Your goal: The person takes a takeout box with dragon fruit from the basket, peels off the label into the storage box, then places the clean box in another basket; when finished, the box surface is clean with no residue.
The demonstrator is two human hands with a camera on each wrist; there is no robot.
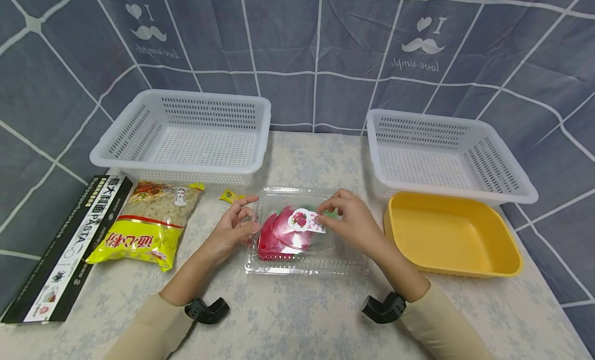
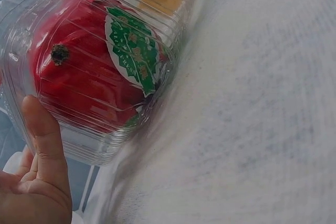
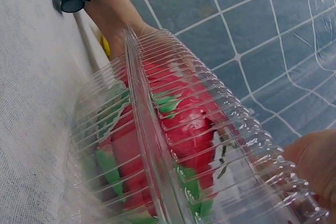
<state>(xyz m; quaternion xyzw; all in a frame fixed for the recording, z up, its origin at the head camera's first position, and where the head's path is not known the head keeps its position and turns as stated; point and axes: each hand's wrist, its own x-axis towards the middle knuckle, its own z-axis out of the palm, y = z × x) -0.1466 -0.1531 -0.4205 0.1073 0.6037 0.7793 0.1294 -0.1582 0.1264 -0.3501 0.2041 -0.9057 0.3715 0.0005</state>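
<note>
A clear plastic clamshell box (image 1: 344,262) holding a red dragon fruit (image 1: 279,238) with green scales lies at the middle of the table. On its lid is a white sticker label (image 1: 301,220) with a fruit picture. My right hand (image 1: 350,220) pinches the label's right edge between thumb and forefinger. At the box's left side my left hand (image 1: 232,228) rests with loosely bent fingers, its thumb (image 2: 44,129) against the plastic wall in the left wrist view. A green leaf-shaped label (image 2: 134,48) shows on the fruit there. The right wrist view shows the box's ridged side and rim seam (image 3: 149,135).
Two white perforated baskets (image 1: 209,169) (image 1: 451,189) stand at the back left and back right. A yellow tub (image 1: 446,236) is on the right. To the left lie a pasta bag (image 1: 149,220), a long black pasta box (image 1: 69,246) and a small yellow packet (image 1: 231,196).
</note>
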